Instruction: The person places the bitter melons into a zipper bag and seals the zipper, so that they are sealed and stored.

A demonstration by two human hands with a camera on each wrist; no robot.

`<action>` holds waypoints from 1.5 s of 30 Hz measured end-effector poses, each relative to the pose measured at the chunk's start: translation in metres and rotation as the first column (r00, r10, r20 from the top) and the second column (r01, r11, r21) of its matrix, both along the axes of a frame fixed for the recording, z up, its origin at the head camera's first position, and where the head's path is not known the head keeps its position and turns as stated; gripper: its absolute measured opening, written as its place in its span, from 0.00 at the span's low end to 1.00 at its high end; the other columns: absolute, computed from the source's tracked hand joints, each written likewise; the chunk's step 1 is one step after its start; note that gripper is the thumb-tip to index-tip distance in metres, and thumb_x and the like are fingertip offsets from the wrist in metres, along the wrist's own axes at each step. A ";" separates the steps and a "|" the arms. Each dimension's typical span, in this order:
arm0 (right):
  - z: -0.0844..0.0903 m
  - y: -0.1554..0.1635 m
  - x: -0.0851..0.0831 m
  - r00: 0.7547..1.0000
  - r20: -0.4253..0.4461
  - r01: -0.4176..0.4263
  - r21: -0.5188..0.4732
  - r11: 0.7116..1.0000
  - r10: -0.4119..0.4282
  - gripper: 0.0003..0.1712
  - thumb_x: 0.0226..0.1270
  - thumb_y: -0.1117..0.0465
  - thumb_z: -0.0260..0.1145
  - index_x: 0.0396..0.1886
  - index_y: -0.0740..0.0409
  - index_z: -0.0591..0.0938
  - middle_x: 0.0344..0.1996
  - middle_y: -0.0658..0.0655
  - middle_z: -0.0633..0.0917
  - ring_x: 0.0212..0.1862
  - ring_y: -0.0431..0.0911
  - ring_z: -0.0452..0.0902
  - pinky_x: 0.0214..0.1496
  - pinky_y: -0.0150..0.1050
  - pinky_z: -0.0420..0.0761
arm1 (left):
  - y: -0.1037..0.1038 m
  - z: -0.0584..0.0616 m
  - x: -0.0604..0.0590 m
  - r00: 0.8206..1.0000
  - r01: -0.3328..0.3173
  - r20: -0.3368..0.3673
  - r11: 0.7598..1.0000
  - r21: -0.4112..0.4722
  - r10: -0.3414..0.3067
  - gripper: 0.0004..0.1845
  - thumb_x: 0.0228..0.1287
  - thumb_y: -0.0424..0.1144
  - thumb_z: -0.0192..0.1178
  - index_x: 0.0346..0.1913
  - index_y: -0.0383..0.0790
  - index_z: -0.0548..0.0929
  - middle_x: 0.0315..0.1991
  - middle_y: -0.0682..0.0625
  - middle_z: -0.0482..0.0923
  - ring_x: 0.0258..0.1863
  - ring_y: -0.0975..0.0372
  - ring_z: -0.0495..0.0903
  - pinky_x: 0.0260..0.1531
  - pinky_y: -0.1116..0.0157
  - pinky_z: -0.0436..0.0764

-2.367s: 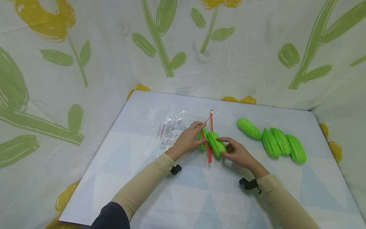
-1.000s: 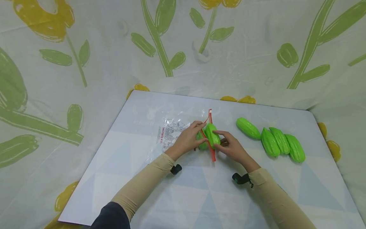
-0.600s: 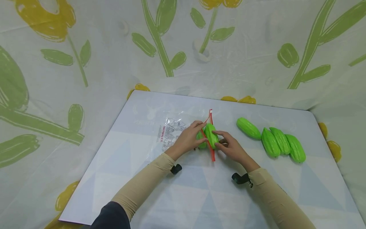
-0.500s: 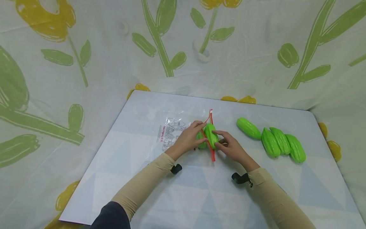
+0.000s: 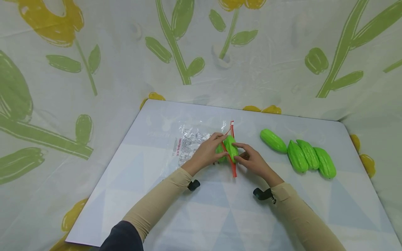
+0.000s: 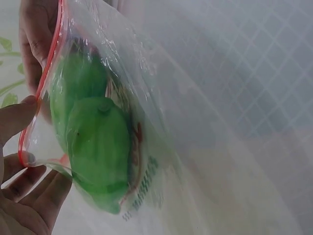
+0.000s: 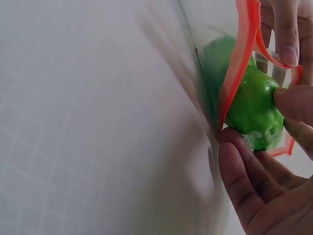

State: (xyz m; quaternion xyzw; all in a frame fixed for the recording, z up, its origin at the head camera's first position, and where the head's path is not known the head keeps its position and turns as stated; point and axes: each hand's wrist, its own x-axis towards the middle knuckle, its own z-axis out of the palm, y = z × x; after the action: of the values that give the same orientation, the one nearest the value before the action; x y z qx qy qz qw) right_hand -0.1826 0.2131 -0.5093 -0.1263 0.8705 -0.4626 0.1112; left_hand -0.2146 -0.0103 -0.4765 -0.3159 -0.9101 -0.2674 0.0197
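Note:
A clear zip bag (image 5: 187, 144) with a red zip edge and printed line drawings lies on the table. My left hand (image 5: 205, 150) pinches the red edge of its mouth, seen close in the left wrist view. One bright green ridged gourd (image 6: 80, 78) stands in the bag's mouth, gripped by my right hand (image 5: 255, 162) between thumb and fingers. A second green gourd (image 6: 100, 147) is inside the bag, visible through the plastic. In the right wrist view the held gourd (image 7: 254, 110) sits between the two red edges, which stand apart.
To the right on the white-and-blue table (image 5: 204, 223) lies a single green gourd (image 5: 273, 140). Beside it several more gourds (image 5: 311, 155) lie close together. A flower-printed curtain (image 5: 125, 69) hangs behind the table's far edge and left side.
My right hand has moved left, bringing the green gourd from the red edge into the bag's mouth. The left hand keeps its pinch. In the last half second there is only a slight further shift left.

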 end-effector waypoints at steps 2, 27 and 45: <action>0.000 -0.001 -0.001 1.000 0.003 0.000 -0.005 1.000 0.000 0.31 0.62 0.45 0.63 0.64 0.30 0.65 0.52 0.52 0.74 0.38 0.45 0.80 0.35 0.40 0.79 | 0.000 0.000 0.000 1.000 -0.001 0.001 1.000 0.001 0.001 0.37 0.56 0.52 0.64 0.67 0.42 0.67 0.60 0.52 0.65 0.49 0.63 0.74 0.48 0.67 0.77; -0.002 -0.009 -0.006 0.999 0.045 0.008 0.002 1.000 -0.008 0.32 0.59 0.44 0.65 0.64 0.33 0.67 0.55 0.48 0.73 0.37 0.47 0.78 0.34 0.39 0.80 | 0.002 -0.001 0.001 1.000 -0.018 -0.024 1.000 -0.010 0.018 0.37 0.55 0.53 0.64 0.67 0.46 0.66 0.60 0.53 0.65 0.46 0.64 0.75 0.46 0.67 0.78; 0.001 -0.013 -0.006 1.000 0.022 0.004 0.006 1.000 -0.004 0.29 0.65 0.48 0.61 0.65 0.38 0.67 0.56 0.51 0.73 0.35 0.46 0.79 0.33 0.38 0.81 | 0.002 -0.002 0.002 0.999 -0.010 -0.053 1.000 -0.009 0.009 0.37 0.54 0.53 0.65 0.67 0.47 0.67 0.59 0.54 0.66 0.47 0.65 0.74 0.46 0.69 0.77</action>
State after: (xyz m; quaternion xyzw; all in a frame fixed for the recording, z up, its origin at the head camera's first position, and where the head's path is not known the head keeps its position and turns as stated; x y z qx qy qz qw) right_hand -0.1882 0.2000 -0.5078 -0.1191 0.8708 -0.4615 0.1202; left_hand -0.2131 -0.0086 -0.4781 -0.3186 -0.9119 -0.2549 0.0436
